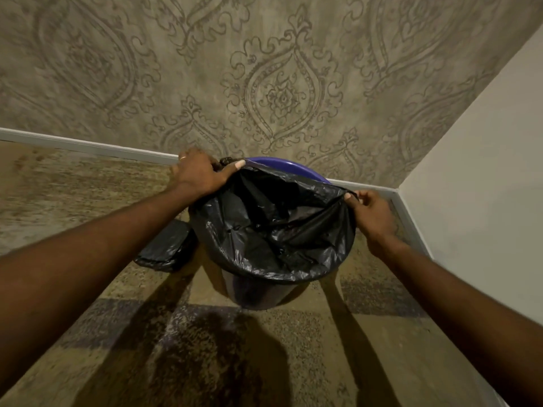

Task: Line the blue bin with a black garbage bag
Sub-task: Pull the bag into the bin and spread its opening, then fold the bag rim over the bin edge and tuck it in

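Observation:
A round blue bin point(293, 167) stands on the floor in the room's corner, its far rim showing bare blue. A black garbage bag point(273, 227) hangs inside it, its mouth folded over the near and side rims. My left hand point(202, 173) grips the bag's edge at the bin's far-left rim. My right hand point(373, 215) pinches the bag's edge at the right rim and holds it taut. The bin's lower wall point(255, 295) shows dark below the bag's folded edge.
A folded pack of black bags point(167, 248) lies on the floor just left of the bin. The patterned wall point(264, 83) rises behind the bin and a plain white wall point(484, 201) closes in on the right. Speckled floor point(264, 348) spreads toward me.

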Demonstrator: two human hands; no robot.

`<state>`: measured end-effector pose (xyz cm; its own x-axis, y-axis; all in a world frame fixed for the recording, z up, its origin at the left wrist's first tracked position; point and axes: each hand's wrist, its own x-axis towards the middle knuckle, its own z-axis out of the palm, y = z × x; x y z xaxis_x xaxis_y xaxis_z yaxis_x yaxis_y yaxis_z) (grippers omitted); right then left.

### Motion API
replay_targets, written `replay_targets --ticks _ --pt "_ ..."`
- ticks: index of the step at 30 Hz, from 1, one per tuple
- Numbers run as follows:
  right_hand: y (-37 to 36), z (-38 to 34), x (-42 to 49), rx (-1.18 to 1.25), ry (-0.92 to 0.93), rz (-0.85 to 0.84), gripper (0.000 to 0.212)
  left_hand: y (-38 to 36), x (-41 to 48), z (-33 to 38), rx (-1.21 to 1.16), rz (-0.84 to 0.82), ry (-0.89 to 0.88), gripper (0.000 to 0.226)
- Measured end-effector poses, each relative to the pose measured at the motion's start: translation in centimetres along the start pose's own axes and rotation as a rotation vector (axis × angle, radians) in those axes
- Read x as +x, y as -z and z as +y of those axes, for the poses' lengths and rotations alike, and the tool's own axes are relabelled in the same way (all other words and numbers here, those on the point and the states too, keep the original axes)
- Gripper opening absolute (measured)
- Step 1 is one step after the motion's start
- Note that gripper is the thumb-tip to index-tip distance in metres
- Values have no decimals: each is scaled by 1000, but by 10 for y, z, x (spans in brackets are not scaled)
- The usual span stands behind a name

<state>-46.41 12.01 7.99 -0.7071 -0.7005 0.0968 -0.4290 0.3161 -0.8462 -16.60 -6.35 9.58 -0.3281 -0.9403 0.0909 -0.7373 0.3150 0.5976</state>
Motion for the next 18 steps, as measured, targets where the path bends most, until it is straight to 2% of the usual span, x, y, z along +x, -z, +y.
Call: replay_targets --ticks 4,7,10,12,15,18 --pt "-9 -2 24 129 -116 -29 15 -2 11 1 -36 -20 -89 72" --pt "-15 3 32 177 -134 -20 13 0 23 5 -84 -4 -140 63" --pt "-19 6 34 239 -124 -68 14 0 35 14 -11 -61 -328 44" --pt "-18 7 33 268 -113 -100 18 -7 39 20 11 -61 -378 32" --pt "-15 12 30 311 -70 -195 28 -19 48 21 -86 -28 -264 28" --pt "-15 16 30 386 -110 -276 17 -26 59 16 -235 -46 -115 30"
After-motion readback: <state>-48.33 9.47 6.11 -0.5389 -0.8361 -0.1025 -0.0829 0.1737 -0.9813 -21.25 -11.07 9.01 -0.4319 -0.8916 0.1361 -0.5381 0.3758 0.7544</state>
